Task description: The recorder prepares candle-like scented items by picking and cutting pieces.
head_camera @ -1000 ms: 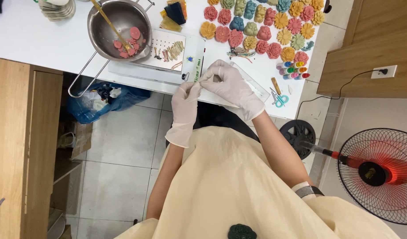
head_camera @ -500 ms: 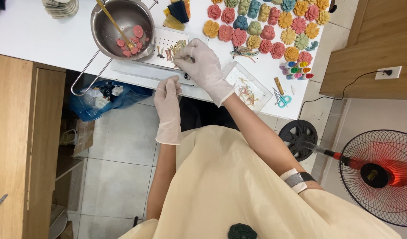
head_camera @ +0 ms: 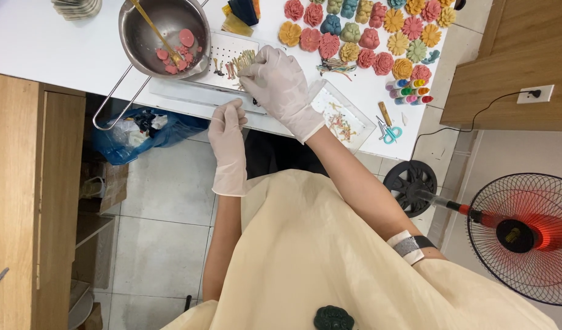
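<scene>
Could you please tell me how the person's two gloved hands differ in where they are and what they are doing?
The right hand reaches further onto the white table, fingers spread over a rack of small sticks; the left hand stays at the table's near edge. The right hand lies flatter and open; the left hand is curled, fingertips pinched near the tray's edge. Both wear pale disposable gloves.

Single head camera, looking steeply down, table (head_camera: 61, 49) near.

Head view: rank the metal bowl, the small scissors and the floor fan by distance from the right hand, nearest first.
From the right hand:
1. Metal bowl, on the table just left of it in the picture.
2. Small scissors, at the table edge on the other side.
3. Floor fan, on the floor, lower right.
</scene>
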